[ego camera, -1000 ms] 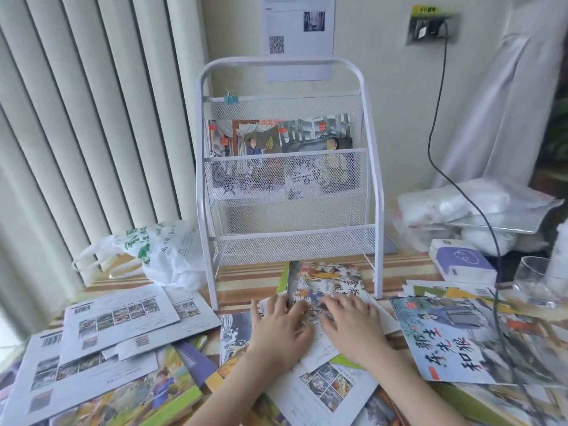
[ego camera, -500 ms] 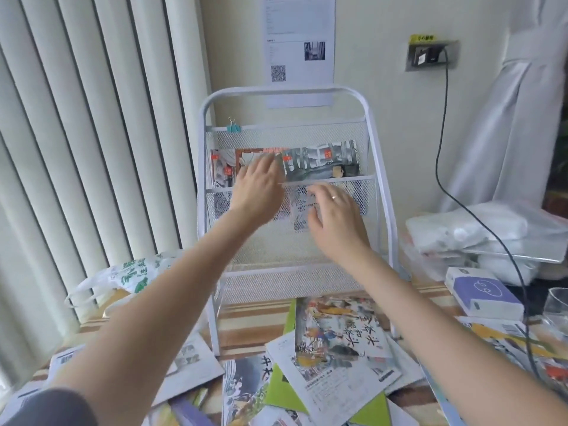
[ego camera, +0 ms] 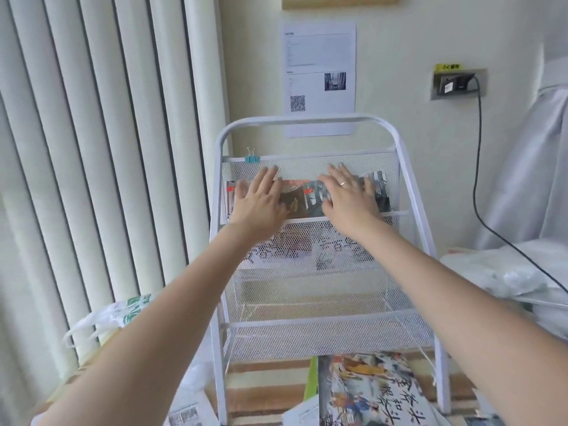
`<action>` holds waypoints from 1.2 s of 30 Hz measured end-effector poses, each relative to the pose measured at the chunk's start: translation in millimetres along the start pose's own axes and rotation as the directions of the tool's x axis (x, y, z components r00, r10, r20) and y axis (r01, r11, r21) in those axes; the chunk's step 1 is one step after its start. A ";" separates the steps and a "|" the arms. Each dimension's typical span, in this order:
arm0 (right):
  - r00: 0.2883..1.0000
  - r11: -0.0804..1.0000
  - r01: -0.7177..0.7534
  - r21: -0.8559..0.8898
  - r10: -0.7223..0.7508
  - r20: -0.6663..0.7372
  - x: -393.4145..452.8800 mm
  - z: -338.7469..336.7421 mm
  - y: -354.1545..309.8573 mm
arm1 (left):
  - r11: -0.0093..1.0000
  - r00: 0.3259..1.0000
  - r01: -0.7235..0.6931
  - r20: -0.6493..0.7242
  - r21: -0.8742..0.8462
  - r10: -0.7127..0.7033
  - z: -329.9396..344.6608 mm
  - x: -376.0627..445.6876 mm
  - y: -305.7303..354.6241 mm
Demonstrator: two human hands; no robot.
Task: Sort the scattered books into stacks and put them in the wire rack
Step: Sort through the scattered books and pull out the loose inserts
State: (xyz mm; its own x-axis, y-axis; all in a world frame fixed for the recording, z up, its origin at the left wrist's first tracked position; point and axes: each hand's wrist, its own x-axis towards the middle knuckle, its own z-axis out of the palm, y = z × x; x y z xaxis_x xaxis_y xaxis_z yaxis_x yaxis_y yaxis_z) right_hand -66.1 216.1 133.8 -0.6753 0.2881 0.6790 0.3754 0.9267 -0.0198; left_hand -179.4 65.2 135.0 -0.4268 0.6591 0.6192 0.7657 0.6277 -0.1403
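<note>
Both hands left the bench pile a second ago: left hand (ego camera: pixel 258 201) and right hand (ego camera: pixel 347 196), grip apart, now flat on books (ego camera: pixel 310 196) in wire rack (ego camera: pixel 307 121) top pocket, likely squaring them up.

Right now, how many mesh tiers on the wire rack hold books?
1: the upper tier holds books, under both hands. The lower tier looks empty; more may be hidden.
</note>
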 end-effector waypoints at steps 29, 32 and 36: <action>0.980 0.986 0.162 0.031 -0.158 -0.118 18.4 -1.2 -54.8 | 0.999 0.997 0.033 -0.069 0.019 -0.032 -35.6 8.2 -36.9; 0.971 0.994 0.107 -0.015 -0.108 -0.212 13.1 -1.8 -54.9 | 0.996 0.983 0.036 -0.177 -0.087 -0.051 -39.5 4.5 -35.8; 0.943 0.997 0.058 0.051 -0.038 -0.331 7.6 -21.3 -49.0 | 0.933 0.964 0.047 -0.229 -0.356 -0.136 -57.2 3.7 -33.9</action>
State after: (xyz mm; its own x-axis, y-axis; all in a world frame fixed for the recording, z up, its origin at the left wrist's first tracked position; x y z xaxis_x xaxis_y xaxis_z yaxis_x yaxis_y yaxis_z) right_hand -76.2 167.8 155.5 -0.4405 0.1566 0.8840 0.3026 0.9530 -0.0180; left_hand -179.4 22.7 186.3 -0.4052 0.4550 0.7929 0.8658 0.4695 0.1731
